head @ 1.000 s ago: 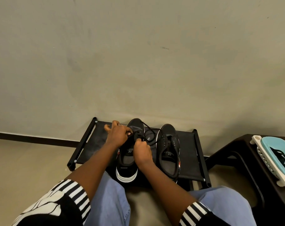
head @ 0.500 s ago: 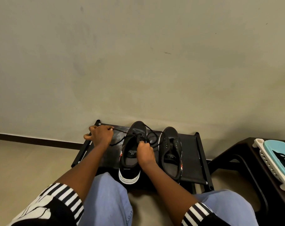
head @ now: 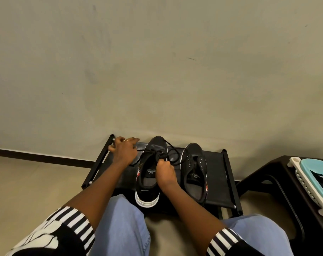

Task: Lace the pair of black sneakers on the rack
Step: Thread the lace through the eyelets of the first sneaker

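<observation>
Black sneakers sat side by side on the low rack (head: 218, 167) against the wall; the right hand (head: 164, 169) pinched the lace (head: 172, 150) over the left sneaker (head: 149, 170), fingers curled tight; the left hand (head: 124, 151) held the lace's other end out leftward; the right sneaker (head: 195, 170) lay untouched.

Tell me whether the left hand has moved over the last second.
Yes. The left hand has drawn away from the left sneaker toward the rack's left rail, pulling lace.
</observation>
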